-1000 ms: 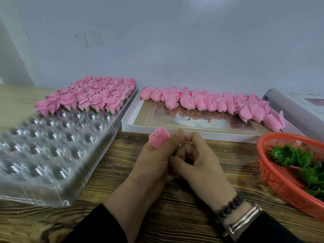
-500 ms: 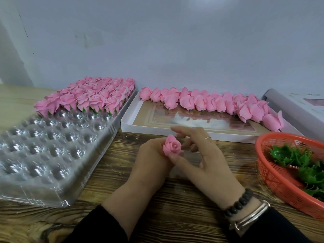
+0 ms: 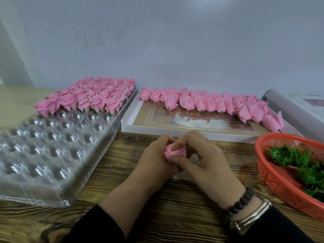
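Wooden table (image 3: 175, 204), dark grained planks, is set against a pale wall. A clear plastic cavity tray (image 3: 52, 148) is laid along the left edge, far rows filled with pink roses (image 3: 91, 99). A white shallow box (image 3: 143, 128) is placed at the back middle, just beside the tray, with pink buds (image 3: 201, 104) lined along its far side. A red mesh basket (image 3: 273, 181) with green calyxes (image 3: 298, 160) is seated at the right edge. A white lid (image 3: 298, 109) is seen at the back right corner. Left hand (image 3: 154, 158) and right hand (image 3: 210, 162) are held together over the middle; contact with the table cannot be told.

Person wears black sleeves (image 3: 91, 227), bead bracelet (image 3: 240, 201), silver bangle (image 3: 252, 218).
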Demonstrator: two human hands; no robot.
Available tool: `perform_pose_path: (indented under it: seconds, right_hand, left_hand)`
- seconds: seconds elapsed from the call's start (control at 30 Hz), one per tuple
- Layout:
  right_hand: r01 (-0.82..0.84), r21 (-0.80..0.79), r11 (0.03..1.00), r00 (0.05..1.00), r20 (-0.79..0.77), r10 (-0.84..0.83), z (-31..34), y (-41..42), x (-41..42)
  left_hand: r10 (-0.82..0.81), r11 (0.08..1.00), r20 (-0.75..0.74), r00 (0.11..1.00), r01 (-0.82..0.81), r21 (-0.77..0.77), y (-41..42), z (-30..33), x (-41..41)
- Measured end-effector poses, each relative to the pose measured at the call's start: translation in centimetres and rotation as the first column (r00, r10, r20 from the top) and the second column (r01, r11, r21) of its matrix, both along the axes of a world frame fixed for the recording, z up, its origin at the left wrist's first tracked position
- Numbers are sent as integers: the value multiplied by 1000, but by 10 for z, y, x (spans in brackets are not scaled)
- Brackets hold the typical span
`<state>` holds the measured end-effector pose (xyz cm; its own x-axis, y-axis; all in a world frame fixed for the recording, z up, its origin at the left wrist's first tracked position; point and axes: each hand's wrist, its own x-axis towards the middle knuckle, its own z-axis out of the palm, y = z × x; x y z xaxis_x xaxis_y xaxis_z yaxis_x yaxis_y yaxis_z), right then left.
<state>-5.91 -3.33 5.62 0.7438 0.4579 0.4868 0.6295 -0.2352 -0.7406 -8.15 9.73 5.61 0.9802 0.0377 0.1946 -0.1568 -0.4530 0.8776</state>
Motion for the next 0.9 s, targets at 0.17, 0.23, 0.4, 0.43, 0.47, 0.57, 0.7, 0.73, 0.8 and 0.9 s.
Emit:
perform_pose_path:
  seconds: [0.17, 0.23, 0.4, 0.43, 0.47, 0.57, 0.7, 0.73, 0.8, 0.9]
  right_hand:
    - [-40, -77, 996, 997, 64, 45, 2, -1, -2]
    - [-34, -72, 997, 996, 80, 40, 3, -1, -3]
    - [38, 71, 997, 994, 96, -45, 5, 2, -8]
    - [84, 137, 987, 992, 86, -96, 6, 2, -8]
    - [128, 195, 972, 987, 70, -144, 6, 2, -7]
    - [187, 264, 946, 981, 8, -196, 7, 2, -6]
    - [150, 227, 962, 987, 17, -158, 5, 11, -11]
    - [145, 207, 968, 988, 18, -152, 4, 13, -11]
    - [138, 164, 977, 990, 3, -140, 1, 15, -11]
    - [126, 120, 985, 992, -11, -125, 0, 14, -11]
  left_hand:
    - [-86, 996, -17, 996, 85, -24, -2, 0, -1]
    - [-128, 992, -37, 991, 128, -5, -1, -1, -1]
    - [-157, 983, -62, 986, 150, -110, -6, 0, -3]
    - [-157, 981, -57, 986, 149, -124, -7, 0, -3]
    - [-163, 980, -50, 985, 156, -124, -9, -1, -3]
    - [-197, 973, -25, 980, 192, -126, -11, -4, -3]
    - [-239, 966, 60, 969, 243, -82, -15, -6, -3]
    - [-254, 965, 101, 962, 260, -47, -17, -5, -4]
    - [-270, 960, 177, 947, 278, -27, -21, -5, -3]
    - [-278, 934, 171, 945, 307, -182, -23, -4, -4]
